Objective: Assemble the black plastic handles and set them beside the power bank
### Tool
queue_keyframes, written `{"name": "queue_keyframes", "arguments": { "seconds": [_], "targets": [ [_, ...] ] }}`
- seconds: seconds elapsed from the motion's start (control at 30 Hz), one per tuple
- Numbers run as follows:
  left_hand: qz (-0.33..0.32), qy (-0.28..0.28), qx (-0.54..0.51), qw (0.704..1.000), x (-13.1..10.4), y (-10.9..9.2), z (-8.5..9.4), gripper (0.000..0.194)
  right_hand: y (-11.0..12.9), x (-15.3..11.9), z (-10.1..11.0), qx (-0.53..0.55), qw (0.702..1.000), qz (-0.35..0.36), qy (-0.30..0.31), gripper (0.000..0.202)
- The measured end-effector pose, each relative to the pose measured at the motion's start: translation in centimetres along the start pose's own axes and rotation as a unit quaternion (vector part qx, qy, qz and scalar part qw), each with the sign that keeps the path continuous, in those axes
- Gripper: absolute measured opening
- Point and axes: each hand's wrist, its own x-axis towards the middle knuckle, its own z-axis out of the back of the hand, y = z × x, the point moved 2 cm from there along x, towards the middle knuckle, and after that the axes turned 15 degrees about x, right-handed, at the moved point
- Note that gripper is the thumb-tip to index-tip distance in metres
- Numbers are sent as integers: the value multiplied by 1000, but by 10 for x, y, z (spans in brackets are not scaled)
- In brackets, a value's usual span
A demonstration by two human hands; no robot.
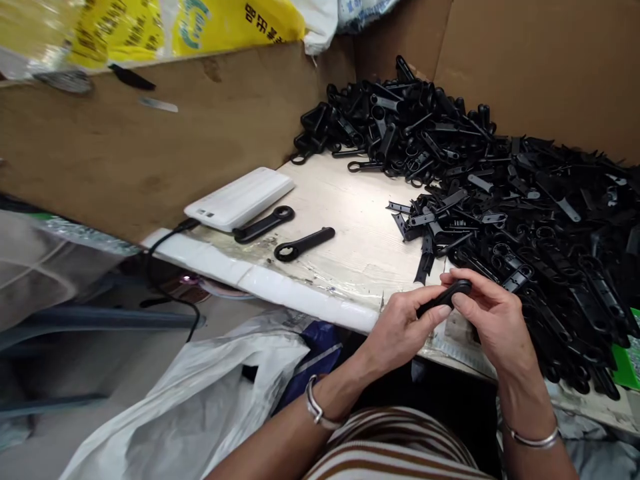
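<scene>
Both my hands meet over the table's front edge around one black plastic handle with a ring end [445,297]. My left hand [407,323] pinches its near-left end between thumb and fingers. On the other end, the thumb and fingers of my right hand [495,317] are closed. Fingers cover much of the part, so its full shape is hidden. Just beyond and to the right lies a large heap of similar black plastic parts [540,220]. Two black ring-ended handles lie apart on the left: one [305,245] by itself, another [264,225] against a white power bank.
The white power bank [240,199] has a black cable [150,267] hanging over the table edge. Cardboard walls [540,67] close off the back and left. A white plastic bag [200,407] hangs below the table. A green tray [627,360] shows at far right.
</scene>
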Motion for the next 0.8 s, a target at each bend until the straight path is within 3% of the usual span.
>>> {"name": "queue_keyframes", "arguments": {
  "seconds": [0.37,0.5,0.6,0.7,0.8],
  "targets": [
    [-35,-13,82,996,-2,-2,0,26,8,-6,1,-83,996,32,18,23],
    [-71,-32,159,984,-5,-4,1,21,2,-10,1,-67,997,30,-11,21],
    [-61,-26,197,978,-3,-3,2,21,-8,-8,3,-45,998,11,-31,21],
    [-36,-5,164,986,2,-1,2,21,-16,-4,5,4,998,-2,-61,26],
    [-1,-10,18,1000,7,2,1,19,-20,-1,8,74,992,-1,-105,32]
  ]
}}
